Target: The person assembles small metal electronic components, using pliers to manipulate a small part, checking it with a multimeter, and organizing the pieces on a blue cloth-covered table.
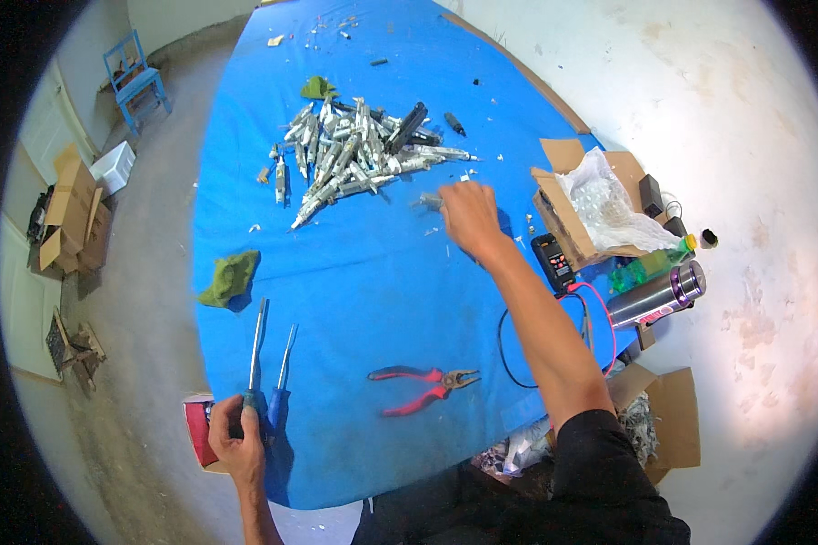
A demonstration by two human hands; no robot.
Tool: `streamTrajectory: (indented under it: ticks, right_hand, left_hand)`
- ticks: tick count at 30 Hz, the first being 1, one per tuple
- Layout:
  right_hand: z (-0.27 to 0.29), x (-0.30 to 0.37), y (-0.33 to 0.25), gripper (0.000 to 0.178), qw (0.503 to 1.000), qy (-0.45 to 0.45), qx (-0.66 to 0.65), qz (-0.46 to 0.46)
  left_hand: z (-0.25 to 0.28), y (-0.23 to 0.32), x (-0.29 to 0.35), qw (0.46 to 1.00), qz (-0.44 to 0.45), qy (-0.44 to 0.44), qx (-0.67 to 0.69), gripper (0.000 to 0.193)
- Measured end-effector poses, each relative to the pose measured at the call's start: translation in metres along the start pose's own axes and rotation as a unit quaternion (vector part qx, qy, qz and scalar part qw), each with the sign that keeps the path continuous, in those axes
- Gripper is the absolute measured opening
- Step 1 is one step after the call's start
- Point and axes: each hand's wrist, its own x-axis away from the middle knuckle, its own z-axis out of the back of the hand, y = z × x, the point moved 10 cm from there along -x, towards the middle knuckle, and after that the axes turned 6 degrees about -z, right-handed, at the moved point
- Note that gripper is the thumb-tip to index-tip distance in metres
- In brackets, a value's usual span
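My left hand [236,438], at the near left edge of the table, has its fingers closed on the dark handle of a screwdriver [258,347]. Its long metal shaft points away from me. A second, blue-handled screwdriver [277,401] lies just right of it. Farther off, my right hand [471,216] is closed and slightly blurred, with a silver tube-shaped piece [427,202] showing at its fingers. Beyond and left of that hand spreads a heap of similar silver tube-shaped pieces [350,154], a few of them black. Red-handled pliers [423,386] lie open on the near part of the table.
Blue cloth covers the table [336,282]. Green rags [231,279] lie left and behind the heap. Along the right edge stand a cardboard box with bubble wrap [609,202], a black meter [553,262] with cables, a green bottle [650,266] and a steel flask [656,295].
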Motion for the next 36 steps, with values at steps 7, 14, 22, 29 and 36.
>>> streamTrajectory:
  ticks: [7,14,22,29,36]
  right_hand:
    - [0.057,0.141,-0.04,0.025,0.875,-0.142,-0.448,-0.116]
    - [0.1,0.305,-0.124,0.032,0.597,-0.193,-0.764,-0.151]
    - [0.14,0.378,-0.173,0.045,0.609,-0.209,-0.757,-0.113]
    - [0.139,0.423,-0.189,0.032,0.626,-0.194,-0.749,-0.098]
    - [0.139,0.442,-0.187,0.023,0.72,-0.138,-0.673,-0.097]
  left_hand:
    - [0.005,0.004,-0.001,0.999,-0.001,0.017,0.027,0.022]
    - [0.015,0.01,-0.009,0.998,-0.042,0.006,0.037,0.035]
    - [-0.005,0.146,0.103,0.975,-0.09,-0.127,0.156,0.04]
    - [-0.035,0.199,0.174,0.934,-0.088,-0.219,0.268,0.041]
    - [-0.042,0.188,0.2,0.936,-0.105,-0.213,0.26,0.035]
